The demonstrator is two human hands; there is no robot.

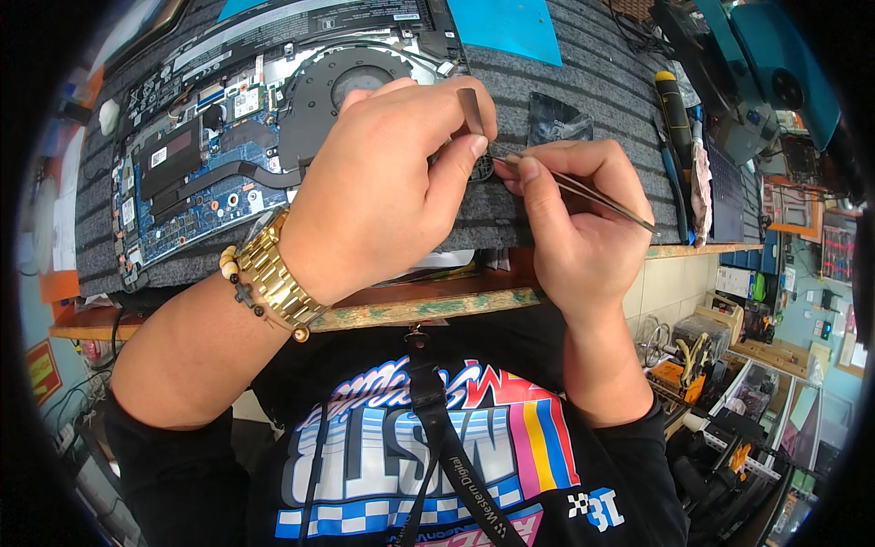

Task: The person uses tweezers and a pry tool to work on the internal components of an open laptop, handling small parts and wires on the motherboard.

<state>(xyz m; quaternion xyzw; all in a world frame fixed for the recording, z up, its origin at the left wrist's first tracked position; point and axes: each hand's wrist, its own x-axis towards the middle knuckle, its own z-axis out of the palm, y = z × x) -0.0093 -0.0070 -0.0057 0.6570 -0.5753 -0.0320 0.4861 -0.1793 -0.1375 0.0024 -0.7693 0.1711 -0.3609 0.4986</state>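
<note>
A grey ribbed mat (583, 100) covered the wooden bench (428, 305); cluttered shelves stood at 4 o'clock. The opened laptop (219, 137) lay at 10 o'clock. The left hand (383, 191) pinched a small dark part (481, 168). The right hand (574, 219) gripped tweezers (583, 191), tips touching that part.
</note>
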